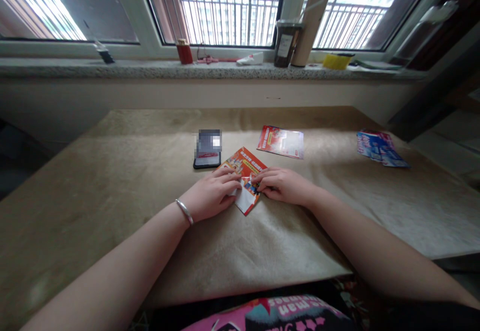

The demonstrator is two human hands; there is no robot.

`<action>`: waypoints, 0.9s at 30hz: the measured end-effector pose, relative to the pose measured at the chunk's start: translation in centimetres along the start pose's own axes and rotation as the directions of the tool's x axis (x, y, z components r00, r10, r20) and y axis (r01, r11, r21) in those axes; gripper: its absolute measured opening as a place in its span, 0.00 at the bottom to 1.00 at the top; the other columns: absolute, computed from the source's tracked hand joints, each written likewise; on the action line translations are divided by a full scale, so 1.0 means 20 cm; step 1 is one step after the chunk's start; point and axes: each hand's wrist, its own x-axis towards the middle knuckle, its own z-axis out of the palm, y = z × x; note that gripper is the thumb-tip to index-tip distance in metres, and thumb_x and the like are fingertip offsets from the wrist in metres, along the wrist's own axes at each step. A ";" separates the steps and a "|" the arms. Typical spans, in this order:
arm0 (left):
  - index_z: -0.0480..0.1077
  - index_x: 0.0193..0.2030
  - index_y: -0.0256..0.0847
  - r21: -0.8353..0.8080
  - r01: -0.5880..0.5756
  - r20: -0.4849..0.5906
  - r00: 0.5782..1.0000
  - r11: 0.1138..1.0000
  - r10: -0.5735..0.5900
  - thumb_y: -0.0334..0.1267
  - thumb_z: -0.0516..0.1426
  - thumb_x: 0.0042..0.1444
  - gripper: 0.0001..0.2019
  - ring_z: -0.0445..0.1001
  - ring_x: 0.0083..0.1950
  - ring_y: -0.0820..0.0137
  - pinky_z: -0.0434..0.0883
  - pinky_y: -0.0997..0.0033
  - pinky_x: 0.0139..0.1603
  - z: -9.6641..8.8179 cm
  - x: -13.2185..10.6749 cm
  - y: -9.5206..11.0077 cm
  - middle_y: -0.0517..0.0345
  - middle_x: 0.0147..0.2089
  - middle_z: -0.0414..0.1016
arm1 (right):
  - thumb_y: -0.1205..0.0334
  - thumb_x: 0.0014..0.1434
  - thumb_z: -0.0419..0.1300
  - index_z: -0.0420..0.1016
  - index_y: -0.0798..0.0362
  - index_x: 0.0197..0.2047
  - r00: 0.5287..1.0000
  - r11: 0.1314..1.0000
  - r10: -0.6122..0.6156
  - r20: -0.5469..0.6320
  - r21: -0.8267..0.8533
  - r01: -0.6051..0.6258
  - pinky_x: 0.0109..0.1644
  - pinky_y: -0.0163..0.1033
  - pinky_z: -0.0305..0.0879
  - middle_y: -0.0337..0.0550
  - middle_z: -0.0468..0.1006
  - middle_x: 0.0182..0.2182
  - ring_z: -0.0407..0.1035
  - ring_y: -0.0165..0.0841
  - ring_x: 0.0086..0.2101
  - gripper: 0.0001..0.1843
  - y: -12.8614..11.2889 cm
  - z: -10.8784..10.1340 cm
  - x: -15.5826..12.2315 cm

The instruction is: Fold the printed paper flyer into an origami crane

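Observation:
An orange printed leaflet [243,163] lies folded on the table in front of me, its white underside showing at the near corner. My left hand [210,193], with a silver bangle at the wrist, presses on the leaflet's left side with curled fingers. From the right, my right hand [283,185] pinches the fold with its fingertips. Both hands meet at the middle of the leaflet.
A dark phone [207,158] lies just beyond my left hand. A second red leaflet [280,142] and a blue one [378,150] lie farther right on the beige-covered table [112,181]. The windowsill [150,70] holds a red can, a jar and small items.

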 end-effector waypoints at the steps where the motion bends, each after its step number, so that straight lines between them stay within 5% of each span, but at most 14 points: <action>1: 0.70 0.46 0.41 -0.016 -0.004 0.002 1.000 1.000 0.004 0.33 0.53 0.57 0.10 0.64 0.60 0.63 0.63 0.56 0.63 0.00 0.00 0.00 0.52 0.57 0.70 | 0.72 0.55 0.55 0.75 0.51 0.35 1.000 1.000 0.007 0.003 0.003 -0.007 0.53 0.42 0.67 0.43 0.79 0.45 0.72 0.33 0.47 0.10 0.00 0.00 0.00; 10: 0.68 0.49 0.41 -0.070 0.031 0.024 0.999 0.997 -0.029 0.35 0.54 0.57 0.12 0.63 0.62 0.63 0.62 0.56 0.63 0.01 -0.01 0.00 0.50 0.60 0.67 | 0.70 0.54 0.56 0.75 0.50 0.35 1.000 0.996 0.021 0.005 -0.083 -0.021 0.51 0.43 0.68 0.42 0.79 0.45 0.73 0.34 0.44 0.08 -0.02 -0.01 0.00; 18: 0.65 0.57 0.43 -0.021 -0.012 0.084 0.996 1.000 0.014 0.58 0.59 0.50 0.31 0.63 0.60 0.56 0.62 0.53 0.61 -0.02 -0.01 -0.02 0.50 0.61 0.65 | 0.68 0.59 0.53 0.72 0.52 0.35 0.989 0.991 0.130 -0.073 0.001 -0.131 0.45 0.40 0.69 0.45 0.80 0.39 0.73 0.34 0.40 0.07 -0.04 0.05 0.02; 27: 0.74 0.39 0.43 -0.128 0.095 -0.005 0.995 0.987 -0.096 0.43 0.51 0.62 0.12 0.72 0.50 0.66 0.66 0.63 0.55 -0.01 0.02 0.01 0.56 0.48 0.76 | 0.71 0.56 0.55 0.72 0.52 0.33 0.997 0.996 0.063 -0.039 0.061 -0.060 0.48 0.41 0.68 0.45 0.80 0.41 0.73 0.34 0.42 0.06 -0.03 0.04 0.04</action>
